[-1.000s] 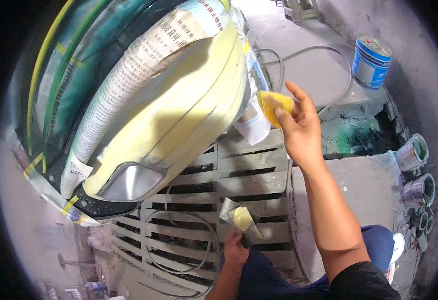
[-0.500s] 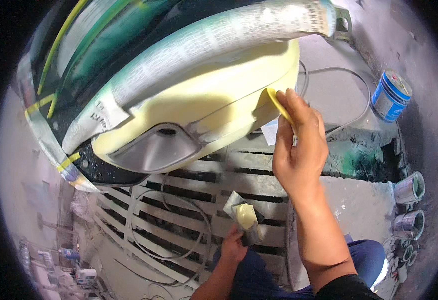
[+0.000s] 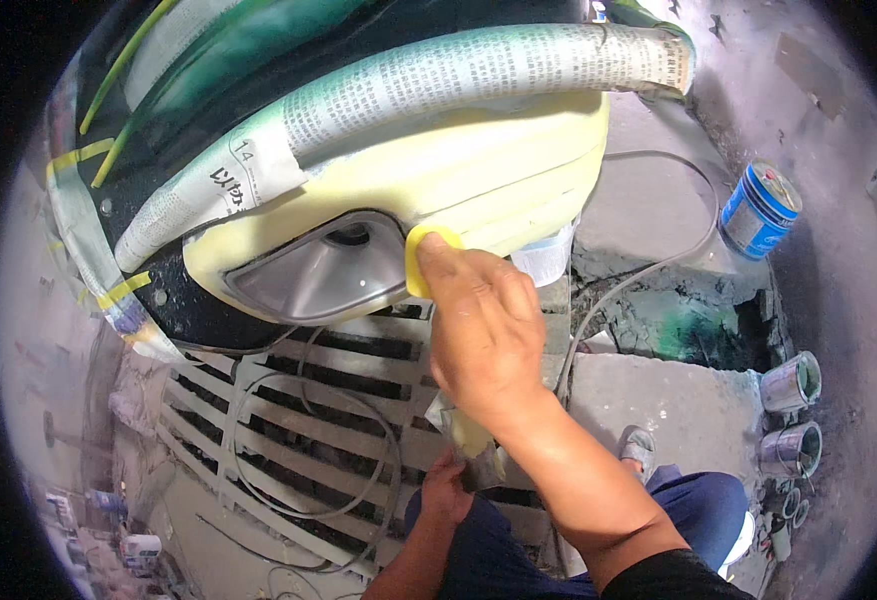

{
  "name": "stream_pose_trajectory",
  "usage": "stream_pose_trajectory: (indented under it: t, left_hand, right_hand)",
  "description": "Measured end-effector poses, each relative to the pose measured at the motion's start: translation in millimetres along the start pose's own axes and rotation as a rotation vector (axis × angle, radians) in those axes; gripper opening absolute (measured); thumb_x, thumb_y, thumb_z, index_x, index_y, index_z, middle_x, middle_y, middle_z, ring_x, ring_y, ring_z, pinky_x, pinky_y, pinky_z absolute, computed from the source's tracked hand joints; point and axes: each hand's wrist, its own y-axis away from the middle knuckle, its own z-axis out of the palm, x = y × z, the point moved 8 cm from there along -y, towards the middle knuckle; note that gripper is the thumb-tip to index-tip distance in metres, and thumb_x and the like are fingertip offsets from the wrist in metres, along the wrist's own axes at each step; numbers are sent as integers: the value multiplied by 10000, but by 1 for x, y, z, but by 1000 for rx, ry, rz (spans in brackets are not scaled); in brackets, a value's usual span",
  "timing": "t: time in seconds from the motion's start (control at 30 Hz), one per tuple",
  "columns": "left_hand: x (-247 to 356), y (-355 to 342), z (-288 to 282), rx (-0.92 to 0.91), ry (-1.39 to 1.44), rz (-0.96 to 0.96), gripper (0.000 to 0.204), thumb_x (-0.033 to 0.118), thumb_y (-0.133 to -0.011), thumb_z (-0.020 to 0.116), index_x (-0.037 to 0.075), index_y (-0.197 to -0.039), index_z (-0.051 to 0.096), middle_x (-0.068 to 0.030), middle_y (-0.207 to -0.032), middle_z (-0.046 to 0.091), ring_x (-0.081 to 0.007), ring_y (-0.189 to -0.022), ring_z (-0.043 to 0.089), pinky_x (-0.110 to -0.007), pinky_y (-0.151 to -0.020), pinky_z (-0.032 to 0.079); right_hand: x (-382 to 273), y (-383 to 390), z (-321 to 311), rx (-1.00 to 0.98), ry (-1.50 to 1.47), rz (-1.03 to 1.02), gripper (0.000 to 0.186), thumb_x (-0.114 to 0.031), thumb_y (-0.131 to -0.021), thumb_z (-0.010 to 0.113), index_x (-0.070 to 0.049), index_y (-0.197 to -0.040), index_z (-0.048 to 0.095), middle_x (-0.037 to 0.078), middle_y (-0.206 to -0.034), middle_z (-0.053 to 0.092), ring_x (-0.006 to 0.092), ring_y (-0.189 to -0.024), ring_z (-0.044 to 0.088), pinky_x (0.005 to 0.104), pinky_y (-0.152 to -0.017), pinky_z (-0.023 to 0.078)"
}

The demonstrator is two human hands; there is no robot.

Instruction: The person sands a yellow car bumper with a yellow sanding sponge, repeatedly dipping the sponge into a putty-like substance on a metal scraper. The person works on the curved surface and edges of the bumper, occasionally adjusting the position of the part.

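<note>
My right hand [image 3: 488,335] pinches a yellow putty spreader [image 3: 419,262] and holds its edge against a car bumper [image 3: 528,185]. Pale yellow putty covers much of the bumper. Where the spreader sits, the putty meets a smooth grey lamp-shaped recess [image 3: 323,275]. Lower down, my left hand [image 3: 445,490] grips a putty knife or small plate [image 3: 483,468] carrying a lump of pale yellow putty [image 3: 466,432]. My right forearm and hand partly cover it.
Printed masking paper [image 3: 438,90] wraps the bumper's upper strip. Slatted grating [image 3: 358,365] lies below, with a looped hose [image 3: 390,440] across it. On the right stand a blue can [image 3: 760,210] and paint pots [image 3: 790,382]. A pit [image 3: 698,325] breaks the floor.
My right hand has swept the spreader left and down, from the bumper's right part to the recess's edge. Fresh putty coats the swept area. My left hand stays low with its putty.
</note>
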Motion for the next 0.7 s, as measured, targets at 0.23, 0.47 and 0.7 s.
stream_pose_trajectory:
  t: [0.23,0.47,0.7]
  left_hand:
    - [-6,-7,-21,83,-70,-42,460,17,-831,468,46,-1288,511,-102,-1233,584,-296,-1143,550,-469,-1006,418]
    - [-1,-4,-2,60,-133,3,447,-17,-830,483,7,-1274,528,-117,-1202,602,-280,-1114,567,-427,-1000,414]
    - [-9,-12,-6,-15,-81,-25,459,-20,-828,474,8,-1283,522,-117,-1244,576,-275,-1143,550,-425,-1009,406]
  right_hand:
    - [21,11,-18,-118,-237,50,523,54,-721,589,-16,-1238,549,111,-1158,624,286,-964,595,381,-815,478]
    - [105,24,-66,103,-141,380,431,76,-822,581,13,-1242,509,149,-1100,659,309,-1004,609,372,-882,479]
    - [121,14,-65,172,-118,276,436,97,-804,571,4,-1227,523,149,-1114,648,310,-998,604,375,-877,476]
